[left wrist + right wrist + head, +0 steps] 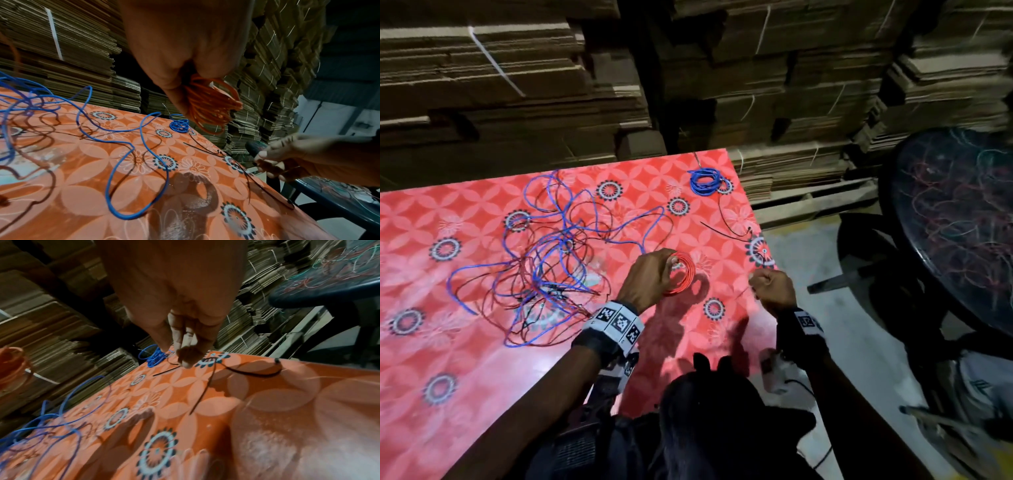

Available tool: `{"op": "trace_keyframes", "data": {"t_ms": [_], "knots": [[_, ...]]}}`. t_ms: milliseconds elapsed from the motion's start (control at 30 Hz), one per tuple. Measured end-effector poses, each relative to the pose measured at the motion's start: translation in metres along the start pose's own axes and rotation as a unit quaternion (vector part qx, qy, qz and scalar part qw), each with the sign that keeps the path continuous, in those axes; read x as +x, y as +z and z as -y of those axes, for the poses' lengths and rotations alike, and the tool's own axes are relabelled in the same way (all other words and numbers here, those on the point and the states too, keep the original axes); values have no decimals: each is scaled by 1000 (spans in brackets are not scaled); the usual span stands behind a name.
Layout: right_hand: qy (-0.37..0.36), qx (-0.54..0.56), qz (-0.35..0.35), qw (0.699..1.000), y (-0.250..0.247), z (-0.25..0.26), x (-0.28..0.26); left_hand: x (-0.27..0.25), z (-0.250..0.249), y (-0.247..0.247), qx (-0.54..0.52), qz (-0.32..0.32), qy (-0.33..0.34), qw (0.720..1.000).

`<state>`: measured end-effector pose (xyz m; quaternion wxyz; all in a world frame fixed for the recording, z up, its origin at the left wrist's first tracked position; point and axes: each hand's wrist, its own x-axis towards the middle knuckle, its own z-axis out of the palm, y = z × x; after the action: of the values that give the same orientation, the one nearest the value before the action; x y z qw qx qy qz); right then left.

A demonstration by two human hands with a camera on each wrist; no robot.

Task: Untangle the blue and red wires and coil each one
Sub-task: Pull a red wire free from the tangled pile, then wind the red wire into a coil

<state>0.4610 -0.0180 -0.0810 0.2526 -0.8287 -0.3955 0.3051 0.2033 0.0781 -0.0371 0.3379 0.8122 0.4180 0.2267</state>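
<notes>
Left hand [650, 277] has the red coil [681, 274] pinched above the table [465, 394], right hand [772, 286] a bit apart with curled fingers, seemingly on the tail – keep light tension so loops stack evenly.

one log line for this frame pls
left hand: holds red wire coil | right hand: pinches thin wire end | blue coil: done | tangle: remains

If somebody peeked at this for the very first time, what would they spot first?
Probably the big messy tangle of blue and red wires sprawled over the left part of the bright red flowered table. Next comes the neat red coil held in the left hand near the table's middle, just above it. A small finished blue coil sits at the far right corner.
</notes>
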Motion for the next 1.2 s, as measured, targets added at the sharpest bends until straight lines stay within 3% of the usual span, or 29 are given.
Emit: {"op": "trace_keyframes", "data": {"t_ms": [167, 300, 367, 467, 567, 667, 767, 1000, 1100, 1200], "knots": [[25, -108, 4, 994, -19, -21, 21, 14, -9, 39, 15, 12, -26, 999], [-29, -180, 22, 983, -13, -43, 22, 17, -14, 61, 11, 17, -29, 999], [20, -131, 121, 984, -8, -60, 32, 12, -15, 67, 9, 16, -29, 999], [-63, -189, 70, 977, -12, -50, 36, 5, -20, 69, -7, 5, -33, 999], [-26, -214, 47, 975, -17, -35, 38, 2, -22, 68, -19, -7, -46, 999], [7, -174, 5, 985, -24, -31, 36, 5, -26, 64, -9, -8, -57, 998], [-17, -138, -42, 989, -30, -23, 33, 9, -24, 61, -14, -13, -76, 997], [-176, -48, -61, 981, -18, 0, 26, 5, -7, 40, -57, -58, -77, 994], [-189, 35, -50, 980, -9, 14, 19, -1, 7, 21, -75, -85, -89, 990], [-155, 162, -19, 974, 3, 29, 13, -11, 17, 2, -93, -96, -96, 986]]}}
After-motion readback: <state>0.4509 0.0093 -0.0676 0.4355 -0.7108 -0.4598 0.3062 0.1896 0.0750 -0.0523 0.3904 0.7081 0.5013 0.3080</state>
